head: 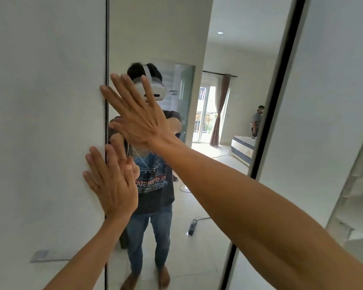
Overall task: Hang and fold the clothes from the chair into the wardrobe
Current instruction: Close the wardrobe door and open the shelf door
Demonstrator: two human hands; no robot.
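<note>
I face the wardrobe's mirrored door (197,49), which stands between a white panel (46,122) on the left and another white panel (333,101) on the right. My right hand (136,116) lies flat with straight, spread fingers on the mirror near its left edge, at head height. My left hand (111,185) sits lower, flat across the dark seam (107,38) between the white panel and the mirror. Neither hand holds anything. No clothes and no chair are in view.
The mirror reflects me, a tiled floor with a power strip (192,227) and cables, a mattress (242,149), a curtained glass door (208,114) and another person (257,120) at the back. At the far right edge, a gap shows white shelves (356,206).
</note>
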